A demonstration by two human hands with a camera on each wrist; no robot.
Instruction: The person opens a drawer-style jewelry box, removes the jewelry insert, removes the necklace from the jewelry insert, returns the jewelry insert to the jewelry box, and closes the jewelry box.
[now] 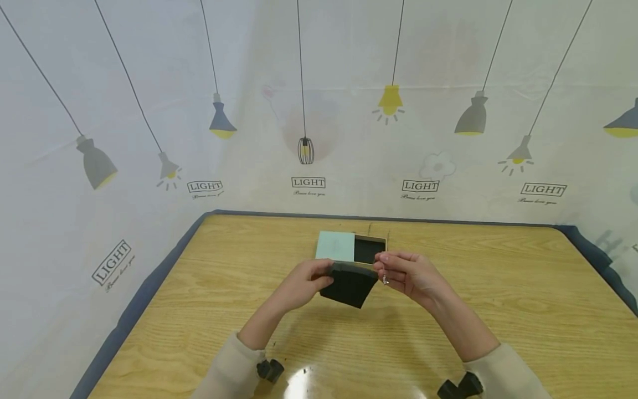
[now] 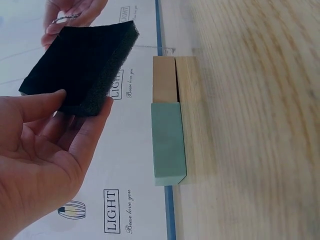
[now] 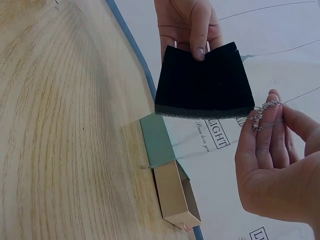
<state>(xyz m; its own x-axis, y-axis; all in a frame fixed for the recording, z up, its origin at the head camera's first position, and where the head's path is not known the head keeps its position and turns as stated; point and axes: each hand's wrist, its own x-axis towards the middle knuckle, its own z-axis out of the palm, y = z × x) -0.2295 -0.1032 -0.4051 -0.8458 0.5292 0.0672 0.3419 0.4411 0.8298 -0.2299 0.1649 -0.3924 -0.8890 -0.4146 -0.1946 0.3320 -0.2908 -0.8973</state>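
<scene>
My left hand [image 1: 299,285] pinches one edge of a black foam pad [image 1: 348,287], thumb on its flat face and fingers beneath. In the left wrist view the pad [image 2: 80,62] shows a rough, porous side. My right hand [image 1: 413,275], beside the pad's other edge, holds a thin silver chain [image 3: 267,106] that lies looped over its fingers, with a short piece [image 1: 385,279] hanging below in the head view. Behind both hands a pale green box sleeve [image 1: 335,245] rests on the table, its beige drawer [image 3: 176,192] slid partly out to the right.
The wooden table [image 1: 209,288] reaches back to a dark blue border [image 1: 448,223]. Beyond it hangs a white sheet [image 1: 349,55] printed with lamps and lettering. Small dark devices [image 1: 271,370] sit at both wrists.
</scene>
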